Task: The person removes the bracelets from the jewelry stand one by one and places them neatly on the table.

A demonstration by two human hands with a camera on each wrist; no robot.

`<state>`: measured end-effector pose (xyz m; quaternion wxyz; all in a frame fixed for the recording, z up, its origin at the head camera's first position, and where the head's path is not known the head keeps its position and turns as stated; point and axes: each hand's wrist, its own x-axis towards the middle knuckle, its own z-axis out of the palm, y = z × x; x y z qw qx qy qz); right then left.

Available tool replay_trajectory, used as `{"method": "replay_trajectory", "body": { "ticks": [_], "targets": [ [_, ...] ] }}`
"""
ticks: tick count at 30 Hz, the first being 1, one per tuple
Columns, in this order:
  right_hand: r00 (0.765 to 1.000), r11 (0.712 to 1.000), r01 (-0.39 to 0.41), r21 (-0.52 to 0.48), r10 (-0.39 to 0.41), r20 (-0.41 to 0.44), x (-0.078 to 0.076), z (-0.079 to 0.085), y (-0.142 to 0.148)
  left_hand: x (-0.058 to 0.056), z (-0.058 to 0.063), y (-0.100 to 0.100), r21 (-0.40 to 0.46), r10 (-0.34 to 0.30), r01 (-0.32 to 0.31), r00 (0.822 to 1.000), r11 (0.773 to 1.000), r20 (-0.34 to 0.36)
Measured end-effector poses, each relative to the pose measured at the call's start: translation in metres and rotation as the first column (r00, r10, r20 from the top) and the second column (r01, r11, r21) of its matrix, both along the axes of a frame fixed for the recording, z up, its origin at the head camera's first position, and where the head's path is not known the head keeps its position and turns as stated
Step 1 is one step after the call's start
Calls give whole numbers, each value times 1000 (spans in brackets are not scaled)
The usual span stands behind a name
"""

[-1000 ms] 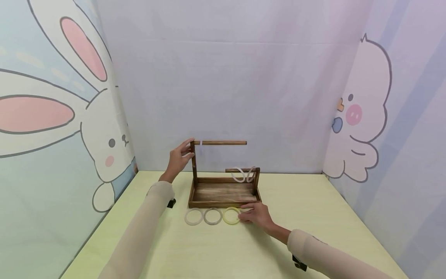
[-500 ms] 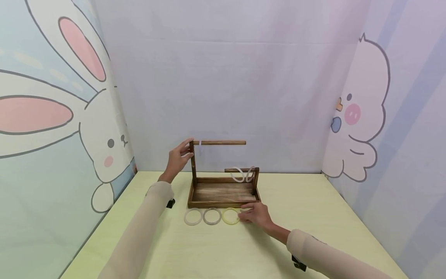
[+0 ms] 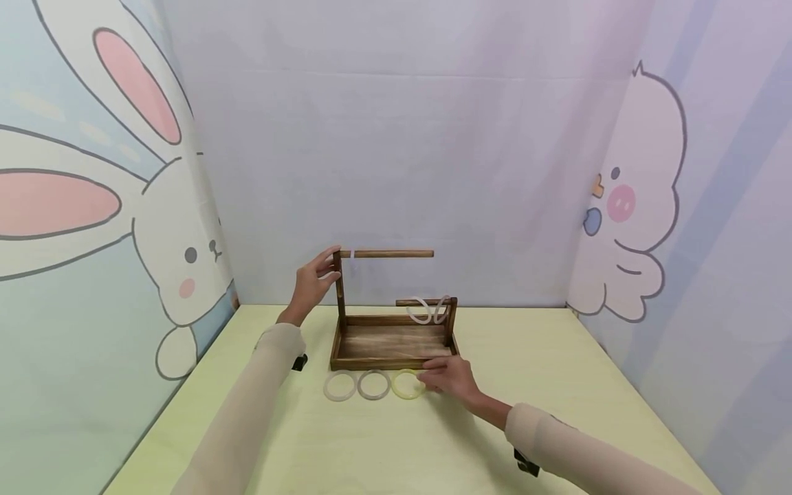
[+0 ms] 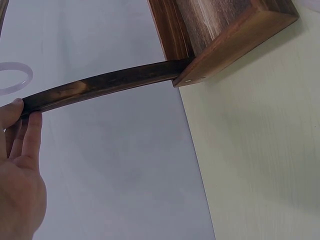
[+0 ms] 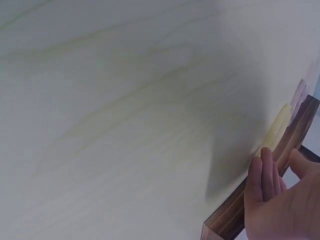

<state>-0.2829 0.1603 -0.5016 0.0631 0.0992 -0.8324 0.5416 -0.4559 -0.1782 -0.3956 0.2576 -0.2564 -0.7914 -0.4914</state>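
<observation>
Right hand (image 3: 450,378) shifted slightly up toward the wooden bangle stand (image 3: 377,364) since the earlier frame; left hand (image 3: 309,282) unmoved.
Right fingers were nearly straight at the yellow bangle's (image 3: 407,397) right edge, thumb apart, no grip visible; contact could not be told; left thumb and fingers pinched the tall post's (image 3: 340,295) top; yellow bangle lay on the table (image 3: 383,447), beside the grey bangle (image 3: 374,397).
</observation>
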Motion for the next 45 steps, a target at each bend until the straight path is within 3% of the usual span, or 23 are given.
{"method": "replay_trajectory", "body": {
  "ticks": [11, 26, 33, 45],
  "targets": [
    [996, 991, 63, 117, -56, -64, -9, 7, -9, 1, 0, 0, 8, -10, 10, 1000, 1000, 5],
    [995, 992, 59, 110, -50, -86, -19, 28, -24, 4, 2, -1, 16, -13, 13, 1000, 1000, 12],
    [991, 981, 93, 173, -75, -111, -26, 33, -32, 6, 4, 2, 25, -17, 17, 1000, 1000, 10],
    [994, 995, 18, 93, -8, -109, -35, 50, -48, 4, 2, 1, 24, -21, 20, 1000, 1000, 13]
  ]
}}
